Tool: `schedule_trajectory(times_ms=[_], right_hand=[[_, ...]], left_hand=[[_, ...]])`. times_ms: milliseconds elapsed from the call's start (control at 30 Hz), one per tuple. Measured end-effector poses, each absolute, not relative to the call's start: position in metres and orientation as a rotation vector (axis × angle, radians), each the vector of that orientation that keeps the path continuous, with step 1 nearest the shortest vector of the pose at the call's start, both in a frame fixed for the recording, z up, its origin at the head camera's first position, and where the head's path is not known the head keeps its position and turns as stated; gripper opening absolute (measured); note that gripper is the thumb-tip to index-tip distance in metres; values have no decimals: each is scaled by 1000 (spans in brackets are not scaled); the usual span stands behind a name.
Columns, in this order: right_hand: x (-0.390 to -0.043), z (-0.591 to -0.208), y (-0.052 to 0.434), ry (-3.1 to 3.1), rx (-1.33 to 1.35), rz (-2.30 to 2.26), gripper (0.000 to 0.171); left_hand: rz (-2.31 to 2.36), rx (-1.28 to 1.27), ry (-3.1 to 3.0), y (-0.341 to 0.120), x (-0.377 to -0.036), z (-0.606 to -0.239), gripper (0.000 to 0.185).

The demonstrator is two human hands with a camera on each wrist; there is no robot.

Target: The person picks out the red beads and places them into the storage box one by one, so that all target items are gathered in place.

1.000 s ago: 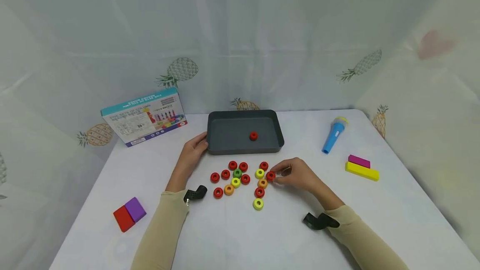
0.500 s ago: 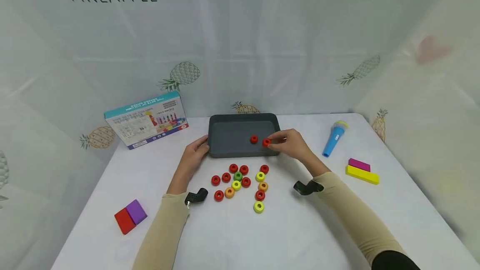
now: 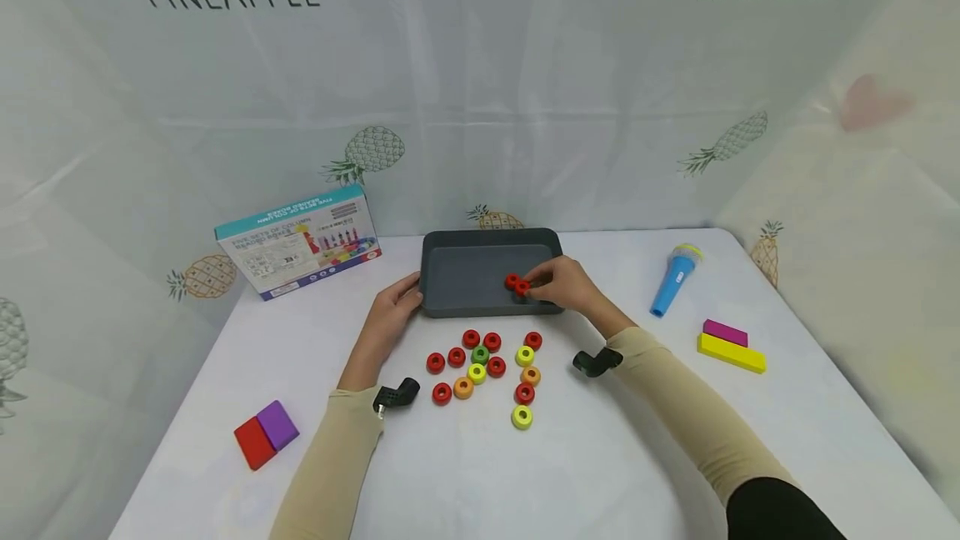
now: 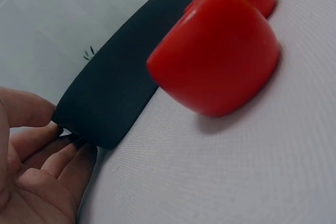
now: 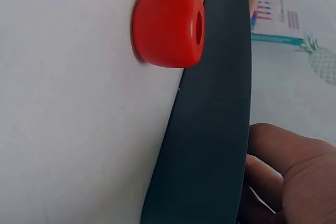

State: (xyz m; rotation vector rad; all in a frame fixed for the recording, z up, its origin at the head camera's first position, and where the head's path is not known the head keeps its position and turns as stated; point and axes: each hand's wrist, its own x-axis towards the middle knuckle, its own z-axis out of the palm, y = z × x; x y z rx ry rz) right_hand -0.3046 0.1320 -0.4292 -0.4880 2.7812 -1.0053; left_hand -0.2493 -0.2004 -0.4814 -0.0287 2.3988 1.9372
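Grey and shallow, the tray [image 3: 465, 273] lies at the far edge of the white table [image 3: 600, 457] in the head view, its left end held by the left hand [image 3: 390, 312]. Over the tray's right part, the right hand [image 3: 566, 283] pinches a red bead [image 3: 522, 289] between thumb and fingertips, right beside another red bead [image 3: 512, 281]; whether the two touch is hard to tell. In front of the tray, loose beads lie on the table: a cluster on the left in red, orange and yellow around one green bead [image 3: 480, 355], and a rough column on the right that ends nearest the person in a yellow bead [image 3: 522, 417]. A box [image 3: 300, 244] sits at the far left, with a red block [image 3: 255, 443] and a purple block [image 3: 277, 425] nearer; on the right lie a blue microphone [image 3: 673, 282], a magenta block [image 3: 725, 332] and a yellow block [image 3: 732, 352]. From the left wrist, thumb and fingers meet at the tray's corner, and a loose bead [image 4: 218, 53] looms large outside the wall. From the right wrist, the tray's wall hides the fingertips and what they pinch.
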Motion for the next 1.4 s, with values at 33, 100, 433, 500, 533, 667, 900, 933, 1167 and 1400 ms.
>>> schedule_trajectory(times_ms=[33, 100, 433, 500, 533, 667, 900, 933, 1167, 1400], right_hand=[[-305, -429, 131, 2782, -496, -999, 23], [-305, -429, 130, 2783, -512, -989, 23], [-306, -433, 127, 2770, -559, -957, 22], [-305, -433, 127, 2769, -559, -958, 22], [-305, -434, 127, 2766, -560, -959, 22], [-305, -436, 127, 2762, -565, -958, 22], [-302, -431, 131, 2802, -597, -999, 24], [-300, -430, 132, 2809, -603, -1017, 24], [-274, -415, 139, 2810, -710, -1127, 27], [-221, -410, 141, 2689, -988, -1067, 26]], left_hand=[[1937, -28, 2401, -200, -249, -481, 50], [1942, -25, 2401, -200, -249, -479, 50], [1962, -35, 2363, -200, -249, -479, 51], [1962, -42, 2367, -199, -248, -479, 51], [1960, -45, 2370, -199, -248, -479, 51], [1953, -46, 2371, -199, -246, -480, 52], [1954, -14, 2381, -200, -248, -478, 51], [1953, -12, 2384, -200, -248, -478, 51], [1942, -38, 2383, -201, -249, -478, 52], [1930, -32, 2387, -201, -250, -480, 51]])
